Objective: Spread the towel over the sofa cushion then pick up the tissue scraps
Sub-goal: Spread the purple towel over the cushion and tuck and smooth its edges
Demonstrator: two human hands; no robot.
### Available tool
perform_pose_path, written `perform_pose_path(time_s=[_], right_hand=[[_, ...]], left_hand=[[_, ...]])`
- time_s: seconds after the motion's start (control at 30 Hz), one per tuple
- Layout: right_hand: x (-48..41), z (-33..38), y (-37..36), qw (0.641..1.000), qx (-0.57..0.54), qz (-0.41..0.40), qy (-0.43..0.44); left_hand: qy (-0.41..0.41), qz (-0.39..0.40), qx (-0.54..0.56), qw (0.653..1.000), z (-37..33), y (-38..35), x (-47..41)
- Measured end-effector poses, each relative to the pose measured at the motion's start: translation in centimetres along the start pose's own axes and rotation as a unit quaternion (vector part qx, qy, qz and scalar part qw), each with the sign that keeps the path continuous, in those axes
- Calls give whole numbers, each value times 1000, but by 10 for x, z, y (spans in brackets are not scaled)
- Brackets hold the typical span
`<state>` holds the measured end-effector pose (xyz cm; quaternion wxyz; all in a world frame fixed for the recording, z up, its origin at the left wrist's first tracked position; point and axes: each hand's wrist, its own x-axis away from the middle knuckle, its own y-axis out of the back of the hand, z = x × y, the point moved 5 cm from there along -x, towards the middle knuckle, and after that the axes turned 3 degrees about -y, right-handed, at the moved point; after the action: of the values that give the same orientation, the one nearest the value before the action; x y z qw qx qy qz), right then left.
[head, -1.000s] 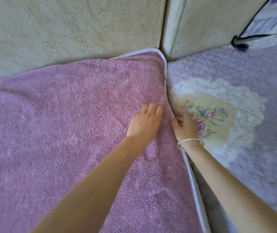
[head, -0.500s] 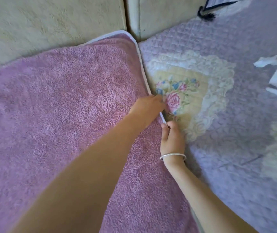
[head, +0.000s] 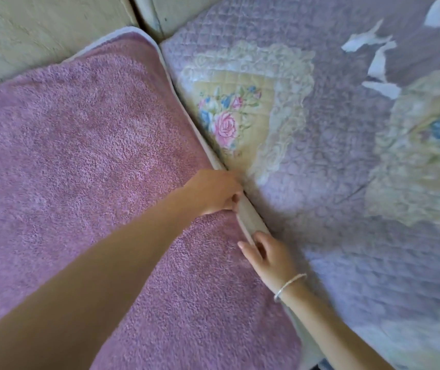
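Observation:
A pink terry towel (head: 85, 161) with a pale border lies flat over the left sofa cushion. My left hand (head: 213, 192) is curled around the towel's right edge at the gap between the cushions. My right hand (head: 268, 256), with a bracelet on the wrist, pinches the same pale edge a little nearer to me. Several white tissue scraps (head: 373, 58) lie on the lilac quilted cover at the upper right, well away from both hands.
The right cushion wears a lilac quilted cover (head: 347, 161) with yellow floral patches. The beige sofa backrest (head: 40, 30) runs along the top left. A narrow gap separates the two cushions.
Both hands have slid along the towel's right edge toward me. The view has swung right, so more of the quilted cover and more tissue scraps show.

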<state>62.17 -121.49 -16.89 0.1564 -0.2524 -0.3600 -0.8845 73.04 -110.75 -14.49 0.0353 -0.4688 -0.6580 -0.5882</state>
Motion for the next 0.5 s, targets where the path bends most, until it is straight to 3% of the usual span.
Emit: perform_pose_path(time_s=[0.1,0.23,0.33,0.5], right_hand=[[12,-3,2,999,-13,-35,6],[8,-2,21,993,32,-115,19],[0,-9,25,995,36,-90,13],[18,-32,16,999,-20,-25,-40]], left_hand=[[9,47,5,999,-11,-4,-1],[13,-28,-6,1000,-24,6,-4],[32,-83,4,996,-25,5,-4],[83,-111,15,990,-31,-26,1]])
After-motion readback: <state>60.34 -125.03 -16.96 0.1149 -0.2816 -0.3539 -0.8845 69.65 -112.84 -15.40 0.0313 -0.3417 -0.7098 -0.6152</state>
